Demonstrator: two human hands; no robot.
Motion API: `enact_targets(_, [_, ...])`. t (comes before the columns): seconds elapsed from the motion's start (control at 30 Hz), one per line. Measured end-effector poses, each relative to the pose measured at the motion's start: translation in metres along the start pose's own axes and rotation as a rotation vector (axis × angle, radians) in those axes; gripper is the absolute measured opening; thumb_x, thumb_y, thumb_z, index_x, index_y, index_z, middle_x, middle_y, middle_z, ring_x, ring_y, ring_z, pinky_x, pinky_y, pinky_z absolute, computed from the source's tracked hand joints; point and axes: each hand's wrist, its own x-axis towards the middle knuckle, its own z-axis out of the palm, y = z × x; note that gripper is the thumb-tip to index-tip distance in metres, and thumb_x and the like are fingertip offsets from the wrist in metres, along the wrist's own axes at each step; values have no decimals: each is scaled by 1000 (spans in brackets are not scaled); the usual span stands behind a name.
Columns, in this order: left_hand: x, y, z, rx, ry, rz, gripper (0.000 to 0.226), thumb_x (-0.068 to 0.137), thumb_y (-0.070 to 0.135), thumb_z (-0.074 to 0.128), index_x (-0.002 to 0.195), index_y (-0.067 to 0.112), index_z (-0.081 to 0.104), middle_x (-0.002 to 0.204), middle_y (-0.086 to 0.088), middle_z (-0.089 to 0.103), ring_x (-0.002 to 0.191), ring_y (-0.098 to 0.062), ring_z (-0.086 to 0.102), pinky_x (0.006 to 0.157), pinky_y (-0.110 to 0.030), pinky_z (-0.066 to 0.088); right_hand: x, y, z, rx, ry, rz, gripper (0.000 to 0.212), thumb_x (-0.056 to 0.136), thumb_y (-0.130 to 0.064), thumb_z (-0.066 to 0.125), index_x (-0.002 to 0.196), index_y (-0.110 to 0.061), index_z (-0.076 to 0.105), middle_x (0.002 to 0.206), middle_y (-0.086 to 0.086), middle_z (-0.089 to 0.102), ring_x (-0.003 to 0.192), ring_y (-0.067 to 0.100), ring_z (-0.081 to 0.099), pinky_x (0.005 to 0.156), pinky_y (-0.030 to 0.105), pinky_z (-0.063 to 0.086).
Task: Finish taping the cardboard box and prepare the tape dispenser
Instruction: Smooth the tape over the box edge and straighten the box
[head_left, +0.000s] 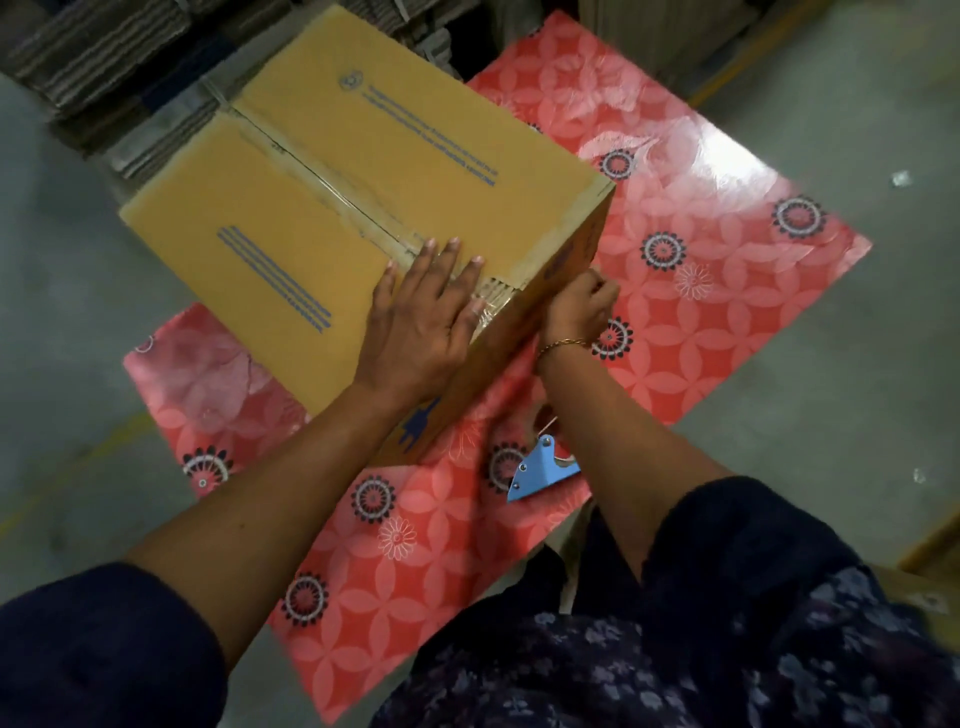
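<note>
A yellow-brown cardboard box (363, 171) with blue print lies on a red flowered table (727, 291). Clear tape runs along its centre seam (332, 192) to the near edge. My left hand (426, 317) lies flat on the box top, fingers spread over the tape end at that edge. My right hand (579, 306) presses against the box's near side, just below the corner; its fingers are curled and partly hidden. A blue tape dispenser (543, 467) lies on the table beside my right forearm, untouched.
Stacks of flattened cardboard (104, 57) stand behind the box at the top left. Grey concrete floor (857, 130) surrounds the table. The table's near corner lies close to my body.
</note>
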Motion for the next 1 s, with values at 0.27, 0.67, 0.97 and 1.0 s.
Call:
enact_targets(0.27, [-61, -16, -12, -19, 183, -369, 58, 97, 50, 44, 145, 18, 51, 161, -10, 39, 150, -35, 32, 115, -57, 30, 63, -124, -29, -538, -507, -707, 66, 91, -46, 58, 146, -13, 45, 150, 13, 49, 138, 27, 45, 113, 40, 37])
enact_targets(0.67, [-144, -13, 5, -820, 365, -1035, 89, 93, 67, 46, 161, 24, 9, 166, -8, 29, 149, -29, 35, 117, -44, 34, 55, -112, -60, -826, -1004, -558, 65, 82, -70, 49, 122, -20, 59, 116, 6, 67, 108, 35, 63, 91, 55, 53])
enact_targets(0.97, [-143, -30, 5, -1152, 575, -1214, 75, 68, 71, 77, 129, 29, 63, 119, 4, 74, 109, -20, 71, 100, -47, 55, 39, -128, -34, -681, -1203, -402, 36, 99, -35, 59, 134, -27, 56, 120, -2, 67, 101, 19, 65, 75, 34, 52])
enact_targets(1.0, [-147, -31, -4, -1157, 587, -1202, 70, 73, 63, 77, 129, 25, 63, 119, 2, 74, 109, -20, 71, 99, -44, 55, 34, -124, -34, -673, -1216, -410, 35, 98, -37, 60, 132, -29, 58, 119, -2, 68, 101, 21, 66, 76, 37, 53])
